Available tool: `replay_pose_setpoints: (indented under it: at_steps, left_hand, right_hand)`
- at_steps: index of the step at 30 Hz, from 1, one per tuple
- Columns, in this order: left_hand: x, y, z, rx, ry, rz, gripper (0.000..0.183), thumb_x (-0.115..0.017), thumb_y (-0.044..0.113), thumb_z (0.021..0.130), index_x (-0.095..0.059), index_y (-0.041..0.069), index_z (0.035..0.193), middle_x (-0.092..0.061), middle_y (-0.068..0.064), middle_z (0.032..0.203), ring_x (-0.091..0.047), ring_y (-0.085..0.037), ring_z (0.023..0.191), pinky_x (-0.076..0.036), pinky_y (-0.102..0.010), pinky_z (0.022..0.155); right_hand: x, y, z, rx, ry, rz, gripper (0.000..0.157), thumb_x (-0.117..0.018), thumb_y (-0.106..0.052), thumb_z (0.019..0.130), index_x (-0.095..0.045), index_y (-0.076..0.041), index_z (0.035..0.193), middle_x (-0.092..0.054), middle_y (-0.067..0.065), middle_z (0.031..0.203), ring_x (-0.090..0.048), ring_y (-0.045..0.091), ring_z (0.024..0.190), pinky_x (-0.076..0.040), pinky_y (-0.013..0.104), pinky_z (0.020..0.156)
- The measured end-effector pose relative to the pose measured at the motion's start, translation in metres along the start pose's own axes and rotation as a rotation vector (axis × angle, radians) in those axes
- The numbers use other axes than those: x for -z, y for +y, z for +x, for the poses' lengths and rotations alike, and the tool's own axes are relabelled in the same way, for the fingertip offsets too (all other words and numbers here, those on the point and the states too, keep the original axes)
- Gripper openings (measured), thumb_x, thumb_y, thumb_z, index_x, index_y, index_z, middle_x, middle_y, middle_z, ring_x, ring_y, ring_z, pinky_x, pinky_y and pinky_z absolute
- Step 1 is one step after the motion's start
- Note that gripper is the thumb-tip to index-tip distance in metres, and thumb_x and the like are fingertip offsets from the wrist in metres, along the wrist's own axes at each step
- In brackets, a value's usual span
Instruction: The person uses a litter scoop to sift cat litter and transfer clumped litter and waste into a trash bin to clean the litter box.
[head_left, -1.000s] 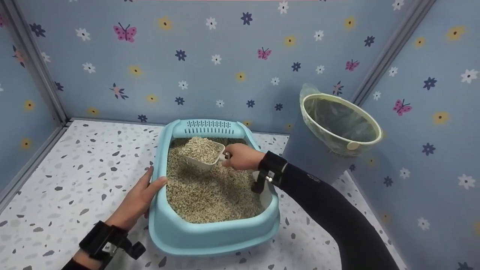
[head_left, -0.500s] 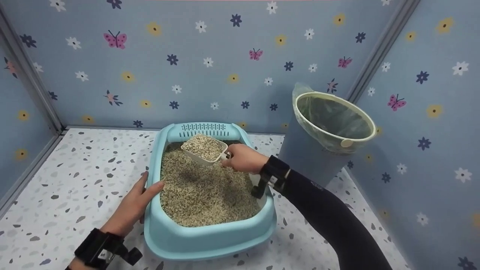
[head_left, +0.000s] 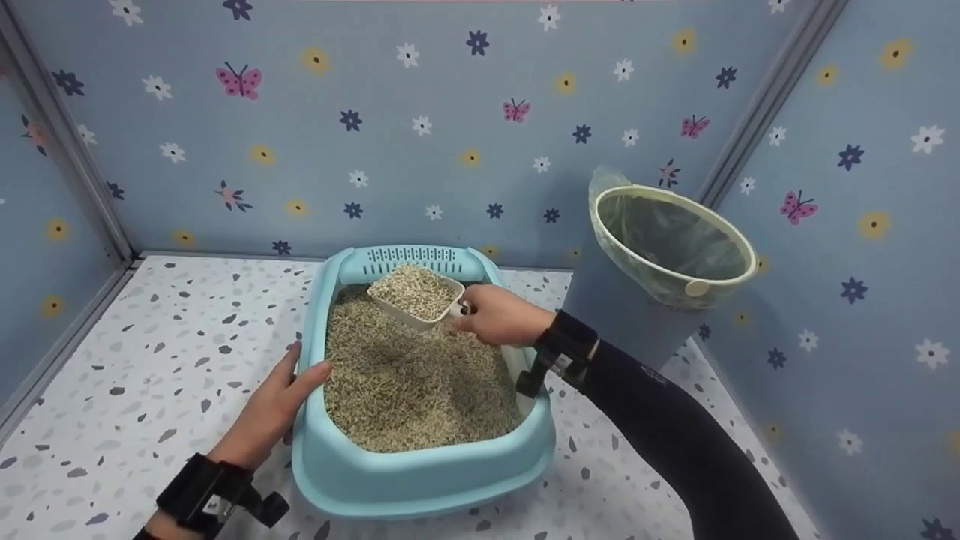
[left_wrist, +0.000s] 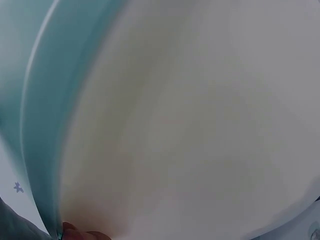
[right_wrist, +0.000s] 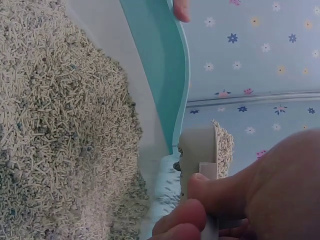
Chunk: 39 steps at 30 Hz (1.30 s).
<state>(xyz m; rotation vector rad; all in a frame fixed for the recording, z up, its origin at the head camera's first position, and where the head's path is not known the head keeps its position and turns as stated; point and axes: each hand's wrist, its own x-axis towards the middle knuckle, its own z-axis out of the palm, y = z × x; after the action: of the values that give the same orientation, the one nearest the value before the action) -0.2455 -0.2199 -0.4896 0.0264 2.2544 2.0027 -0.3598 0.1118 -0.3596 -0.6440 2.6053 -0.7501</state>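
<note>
In the head view my right hand point(head_left: 504, 313) grips the handle of a pale litter scoop point(head_left: 422, 322), heaped with tan litter pellets point(head_left: 411, 289). It hangs above the back part of a light-blue litter box point(head_left: 420, 480). Close up in the right wrist view, thumb and fingers pinch the handle of the scoop point(right_wrist: 197, 150), and pellets top its rim. My left hand point(head_left: 271, 401) holds the box's left rim, thumb over the top and fingers along the outside. The left wrist view is mostly filled by the box's blurred wall point(left_wrist: 50, 110), with fingertips point(left_wrist: 82, 234) at the bottom.
A tall bin point(head_left: 622, 315) with a cream ring and a translucent bag liner point(head_left: 675, 232) stands to the right of the box. Flower-patterned walls point(head_left: 450, 97) close off the back and both sides. Speckled flooring point(head_left: 187, 330) lies around the box.
The loaded scoop has risen a little higher over the litter and shifted slightly right with my right hand. My left hand stays on the rim. The head view has shifted slightly.
</note>
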Motion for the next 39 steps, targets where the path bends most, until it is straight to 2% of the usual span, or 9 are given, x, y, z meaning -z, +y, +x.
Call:
replay_pose_setpoints:
  at_steps: [6,8,15,21,29,31,34,37,39]
  left_hand:
    - [0.0,0.003,0.002,-0.005,-0.01,-0.005,0.096,-0.058,0.053,0.114,0.004,0.022,0.181,-0.058,-0.037,0.143,-0.037,-0.012,0.05,-0.038,-0.027,0.045]
    - [0.001,0.004,0.002,-0.005,-0.002,0.004,0.097,-0.058,0.054,0.114,0.004,0.022,0.181,-0.059,-0.036,0.143,-0.038,-0.012,0.05,-0.038,-0.028,0.045]
    - [0.001,0.005,0.003,-0.018,0.003,0.021,0.091,-0.056,0.052,0.115,0.0,0.026,0.181,-0.068,-0.031,0.121,-0.038,-0.012,0.05,-0.039,-0.027,0.045]
    - [-0.001,0.005,0.004,-0.022,-0.011,0.008,0.093,-0.057,0.052,0.115,0.002,0.026,0.181,-0.061,-0.036,0.142,-0.043,-0.013,0.051,-0.039,-0.028,0.044]
    - [-0.002,0.005,0.007,-0.046,-0.006,0.009,0.088,-0.057,0.049,0.116,-0.002,0.028,0.182,-0.066,-0.036,0.131,-0.044,-0.015,0.048,-0.039,-0.029,0.042]
    - [-0.003,0.005,0.008,-0.05,-0.01,0.005,0.088,-0.057,0.048,0.115,-0.002,0.029,0.182,-0.062,-0.037,0.138,-0.046,-0.016,0.049,-0.039,-0.029,0.042]
    - [-0.005,0.006,0.01,-0.063,-0.021,0.009,0.089,-0.057,0.049,0.115,-0.002,0.027,0.182,-0.052,-0.037,0.154,-0.06,-0.021,0.063,-0.039,-0.029,0.044]
    - [-0.004,0.006,0.01,-0.077,-0.019,0.017,0.09,-0.057,0.048,0.115,-0.001,0.024,0.182,-0.035,-0.032,0.17,-0.072,-0.031,0.09,-0.044,-0.029,0.049]
    - [-0.002,0.006,0.009,-0.068,-0.012,0.026,0.092,-0.057,0.05,0.115,0.001,0.023,0.181,-0.044,-0.035,0.163,-0.071,-0.03,0.085,-0.045,-0.03,0.049]
  right_hand:
    - [0.016,0.0,-0.009,0.041,0.004,-0.081,0.018,-0.068,-0.026,0.113,-0.06,-0.013,0.104,-0.051,-0.003,0.083,-0.049,0.013,0.068,-0.045,0.032,0.066]
    - [0.023,0.001,-0.013,0.044,0.013,-0.086,0.017,-0.069,-0.025,0.112,-0.06,-0.013,0.103,-0.052,-0.003,0.084,-0.051,0.013,0.07,-0.047,0.033,0.067]
    - [0.041,0.006,-0.028,0.032,0.027,-0.081,0.018,-0.069,-0.027,0.112,-0.061,-0.012,0.105,-0.053,-0.001,0.087,-0.053,0.015,0.074,-0.047,0.034,0.068]
    - [0.051,0.009,-0.04,0.043,0.022,-0.061,0.014,-0.068,-0.026,0.112,-0.068,-0.012,0.111,-0.054,-0.003,0.083,-0.053,0.013,0.067,-0.047,0.031,0.062]
    - [0.049,0.001,-0.03,0.018,0.03,-0.005,0.015,-0.067,-0.024,0.113,-0.067,-0.009,0.113,-0.056,-0.002,0.085,-0.055,0.012,0.07,-0.049,0.028,0.064]
    - [0.047,0.002,-0.029,0.016,0.035,-0.034,0.015,-0.067,-0.026,0.113,-0.065,-0.01,0.112,-0.055,-0.002,0.086,-0.054,0.011,0.071,-0.049,0.028,0.064]
    - [0.049,0.006,-0.038,0.014,0.023,-0.097,0.015,-0.069,-0.027,0.112,-0.067,-0.012,0.109,-0.055,-0.002,0.085,-0.054,0.013,0.069,-0.049,0.03,0.063]
    - [0.047,0.007,-0.042,0.021,0.001,-0.144,0.015,-0.07,-0.028,0.111,-0.068,-0.014,0.107,-0.057,-0.001,0.085,-0.055,0.014,0.071,-0.051,0.033,0.066]
    - [0.041,0.005,-0.037,0.04,-0.004,-0.162,0.016,-0.07,-0.029,0.111,-0.068,-0.014,0.106,-0.058,-0.001,0.087,-0.056,0.014,0.074,-0.051,0.034,0.07]
